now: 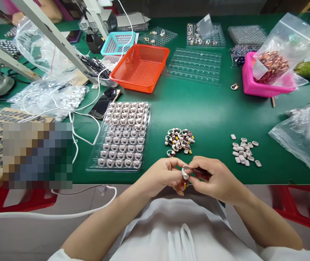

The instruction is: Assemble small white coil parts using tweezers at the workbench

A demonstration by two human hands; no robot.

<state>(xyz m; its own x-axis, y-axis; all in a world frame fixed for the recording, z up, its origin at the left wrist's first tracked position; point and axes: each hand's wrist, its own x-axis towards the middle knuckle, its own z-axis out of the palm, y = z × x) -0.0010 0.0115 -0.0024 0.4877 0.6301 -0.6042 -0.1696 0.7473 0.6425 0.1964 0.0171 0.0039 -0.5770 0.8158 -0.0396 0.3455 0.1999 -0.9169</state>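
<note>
My left hand (163, 176) pinches a small white part (185, 173) with a yellow tab below it, just over the table's front edge. My right hand (211, 179) is closed round a thin dark tool, likely tweezers, whose tip meets the white part. Beyond my hands lies a pile of white curved parts (179, 140) with yellow and dark bits. Small pale oval pieces (242, 153) are scattered to the right. On the left, a clear tray (122, 136) holds rows of shiny light parts.
Behind are an orange basket (141, 69), a blue basket (118, 42), a flat clear tray (195, 65) and a pink basket (269, 85) with bagged copper-coloured parts. A phone (105, 103) and white cables lie at the left. A plastic bag (307, 137) rests at the right.
</note>
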